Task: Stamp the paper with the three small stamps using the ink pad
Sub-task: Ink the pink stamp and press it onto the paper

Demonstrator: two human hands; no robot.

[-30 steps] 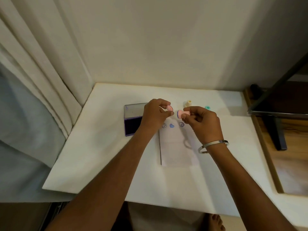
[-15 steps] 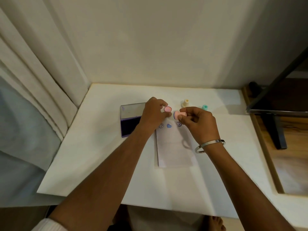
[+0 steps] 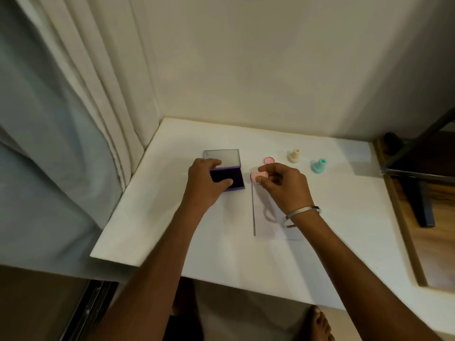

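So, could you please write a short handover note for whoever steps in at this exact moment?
Left hand: resting on the open ink pad, steadying it.
Right hand: pinching the pink stamp just right of the pad, above the paper's top edge.
On the table: pink cap lying loose behind the right hand; cream stamp and teal stamp standing upright further right, untouched. The paper lies under the right wrist.
Done: pad is open, pink stamp uncapped.
Left: ink the pink stamp and press it. The paper's top is hidden, so I cannot tell which marks exist.
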